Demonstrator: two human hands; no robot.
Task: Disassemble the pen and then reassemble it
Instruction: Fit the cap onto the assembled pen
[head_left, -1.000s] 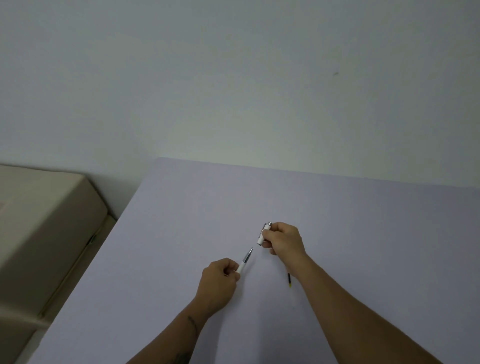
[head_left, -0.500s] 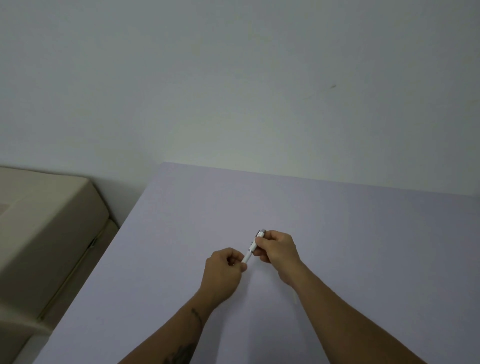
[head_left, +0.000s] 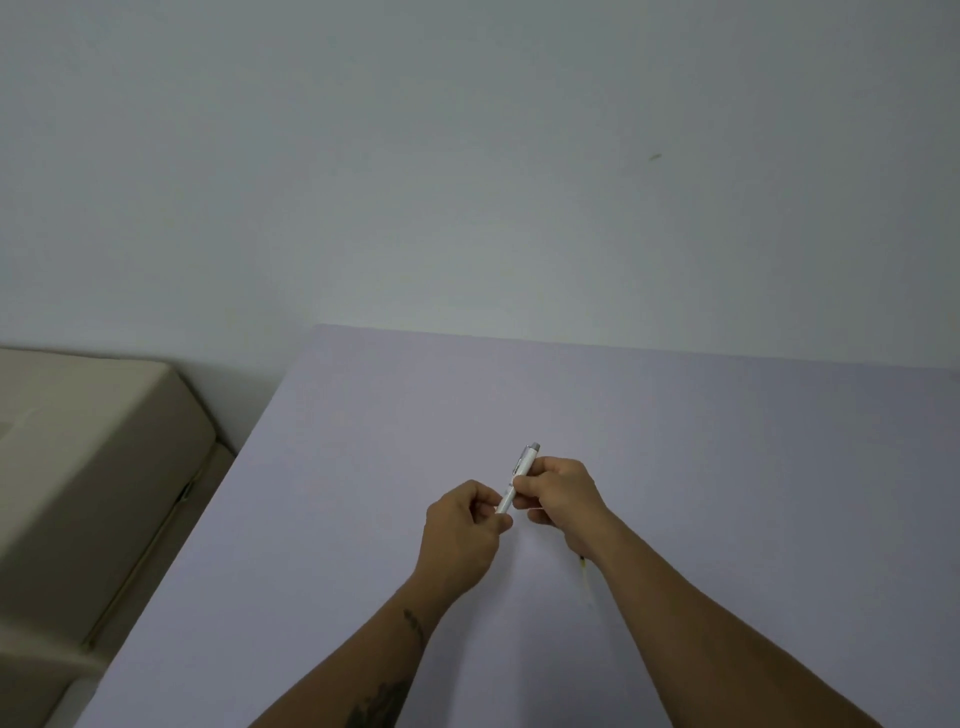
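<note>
So a second ago we have the two halves apart, the lower piece with its grey tip in our left hand and the upper barrel in our right hand, clear gap between them. Now that gap is gone. The pen reads as one white stick in the middle of the frame, slanting up and to the right, grey clicker end poking out above the right hand.

Both hands are pinching it: left fingers curled round the lower end, right thumb and fingers closed on the barrel just above. The hands are nearly touching.

What that means, we reckon: the halves are mated and we're probably at the twisting-shut stage. Can't tell from here if the thread is seated or how far it's turned.

One snag though. There's a thin pale rod with a dark tip, looks like the refill, lying on the lavender table lower right of centre, half tucked behind our right wrist. If that's really the refill, the pen is closing up without it.
</note>
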